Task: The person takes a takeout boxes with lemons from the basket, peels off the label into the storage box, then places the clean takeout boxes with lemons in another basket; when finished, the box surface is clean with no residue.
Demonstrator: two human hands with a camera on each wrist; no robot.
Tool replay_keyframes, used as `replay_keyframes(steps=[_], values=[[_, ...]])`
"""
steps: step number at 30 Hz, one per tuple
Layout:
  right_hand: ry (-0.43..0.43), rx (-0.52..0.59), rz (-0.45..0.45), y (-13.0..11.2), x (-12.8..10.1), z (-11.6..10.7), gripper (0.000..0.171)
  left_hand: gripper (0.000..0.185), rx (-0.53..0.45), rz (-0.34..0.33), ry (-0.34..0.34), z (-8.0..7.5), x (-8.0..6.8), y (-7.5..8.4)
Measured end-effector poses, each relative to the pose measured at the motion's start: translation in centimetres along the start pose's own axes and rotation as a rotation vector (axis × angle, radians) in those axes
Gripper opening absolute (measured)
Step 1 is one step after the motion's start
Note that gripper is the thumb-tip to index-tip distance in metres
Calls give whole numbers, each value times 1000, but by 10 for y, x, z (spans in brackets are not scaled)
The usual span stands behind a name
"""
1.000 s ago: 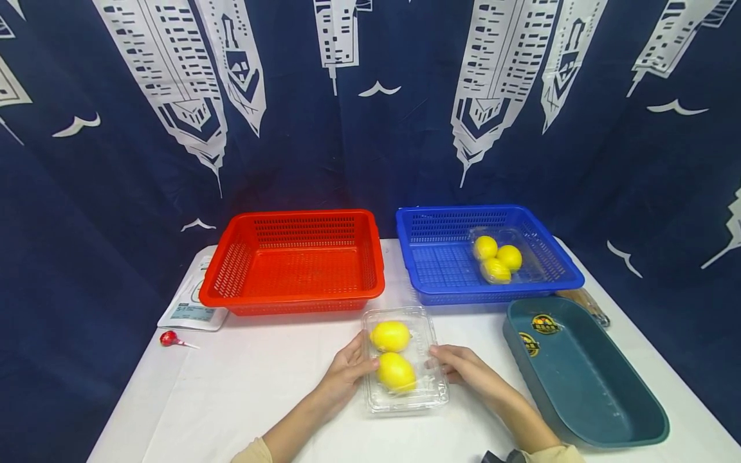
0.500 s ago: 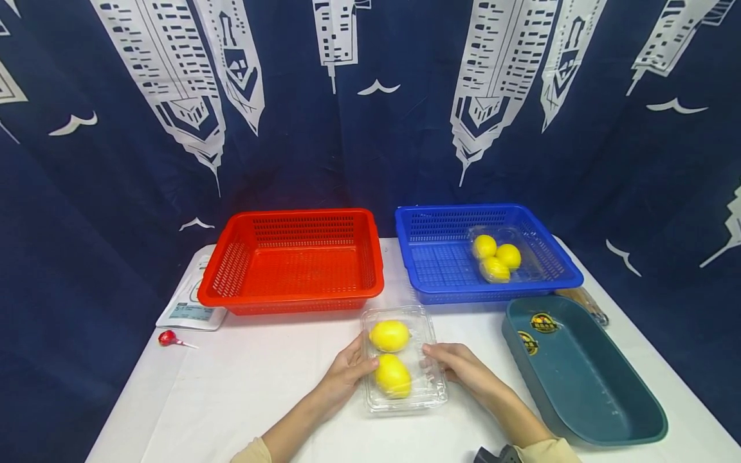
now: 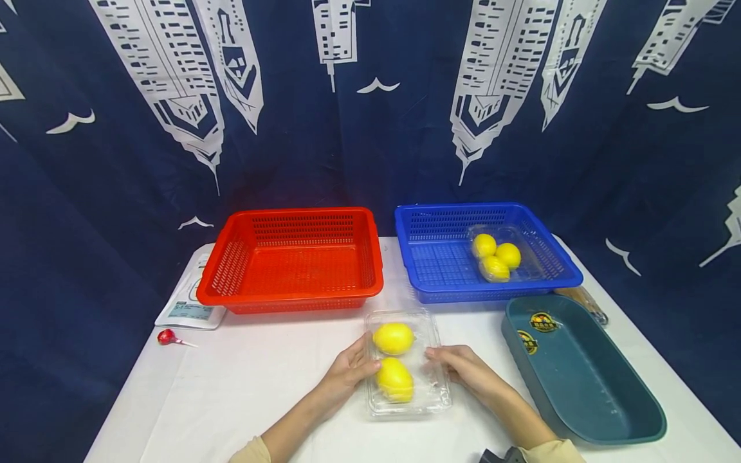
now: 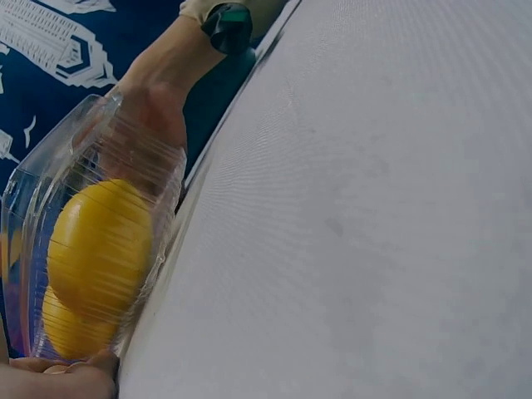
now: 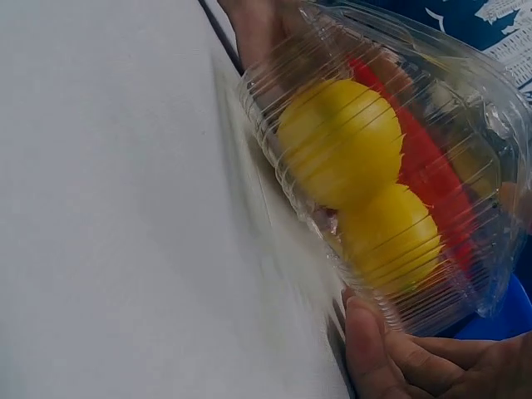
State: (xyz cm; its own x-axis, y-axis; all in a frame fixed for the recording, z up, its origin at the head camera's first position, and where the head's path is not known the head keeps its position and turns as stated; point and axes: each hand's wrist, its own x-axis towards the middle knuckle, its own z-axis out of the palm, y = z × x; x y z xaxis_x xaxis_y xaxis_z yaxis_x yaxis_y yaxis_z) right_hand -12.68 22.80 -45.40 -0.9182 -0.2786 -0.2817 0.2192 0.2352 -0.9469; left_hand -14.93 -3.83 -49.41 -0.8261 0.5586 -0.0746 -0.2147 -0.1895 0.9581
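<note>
My left hand (image 3: 347,370) and my right hand (image 3: 457,368) are pressed on the two long sides of the clear plastic box (image 3: 408,364), fingers curled on its edges, so I hold it between them. It sits low in the middle of the head picture, on the white table (image 3: 243,399), and two lemons (image 3: 394,360) lie inside it (one behind the other). In the right wrist picture my thumb (image 5: 370,353) is tucked under the box (image 5: 391,174) rim at the bottom right. I think the box is thin and bendy, so if I squeeze too hard it could pop open or buckle. If I tip it, the lemons could roll to one end and make it slip. My arms come in from the bottom of the picture, wrists low near the table, hands facing each other. Behind the box are a red basket (image 3: 292,260) to the upper left and a blue basket (image 3: 440,257) to the upper right with three more lemons (image 3: 495,256). A dark green tub (image 3: 585,373) sits at the lower right.
</note>
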Motion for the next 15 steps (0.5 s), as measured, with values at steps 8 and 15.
replay_keyframes(steps=[8, 15], values=[[-20, 26, 21, 3, -5, -3, 59, 79, 66, 4, 46, 2, 1, -2], [-26, 32, 10, 5, -8, -6, 60, 79, 155, 47, 108, 1, 1, -1]])
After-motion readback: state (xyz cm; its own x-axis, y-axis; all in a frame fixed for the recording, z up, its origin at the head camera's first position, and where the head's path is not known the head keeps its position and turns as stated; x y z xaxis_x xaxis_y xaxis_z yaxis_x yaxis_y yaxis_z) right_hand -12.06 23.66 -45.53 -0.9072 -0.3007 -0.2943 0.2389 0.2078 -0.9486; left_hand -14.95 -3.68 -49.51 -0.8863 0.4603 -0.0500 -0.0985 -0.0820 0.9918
